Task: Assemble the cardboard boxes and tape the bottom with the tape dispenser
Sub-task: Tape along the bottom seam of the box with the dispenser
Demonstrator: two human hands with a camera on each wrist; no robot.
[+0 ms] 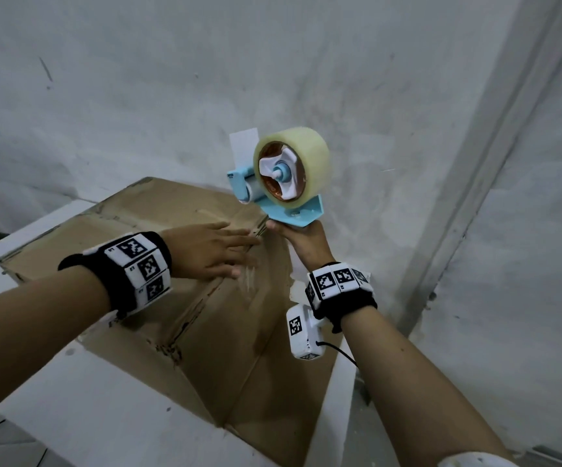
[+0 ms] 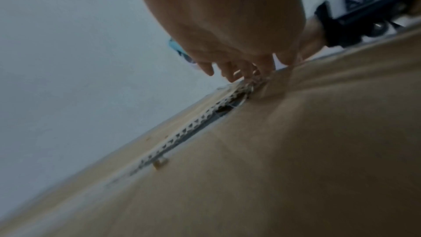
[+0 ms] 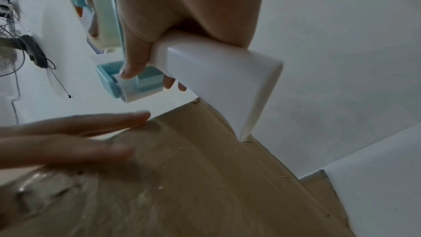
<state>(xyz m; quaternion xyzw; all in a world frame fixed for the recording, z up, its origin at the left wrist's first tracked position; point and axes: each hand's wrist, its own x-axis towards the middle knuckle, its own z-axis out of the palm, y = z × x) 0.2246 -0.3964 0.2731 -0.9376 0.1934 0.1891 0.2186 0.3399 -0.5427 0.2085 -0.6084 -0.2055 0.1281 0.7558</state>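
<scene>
A brown cardboard box [image 1: 158,214] stands flaps-up on a white table, its two flaps meeting at a centre seam [image 2: 182,132] with clear tape over it. My left hand [image 1: 212,249] lies flat with straight fingers on the taped seam near the box's far right edge, also seen as blurred fingers [image 3: 75,138] in the right wrist view. My right hand [image 1: 301,239] grips the white handle [image 3: 218,80] of a light-blue tape dispenser [image 1: 283,183], held upright in the air just beyond the box edge. Its clear tape roll [image 1: 291,166] faces me.
The white table [image 1: 111,416] runs under the box toward the lower left. A grey-white wall [image 1: 273,62] stands close behind, with a corner moulding [image 1: 475,197] on the right. A fan and cables [image 3: 13,55] show at the left of the right wrist view.
</scene>
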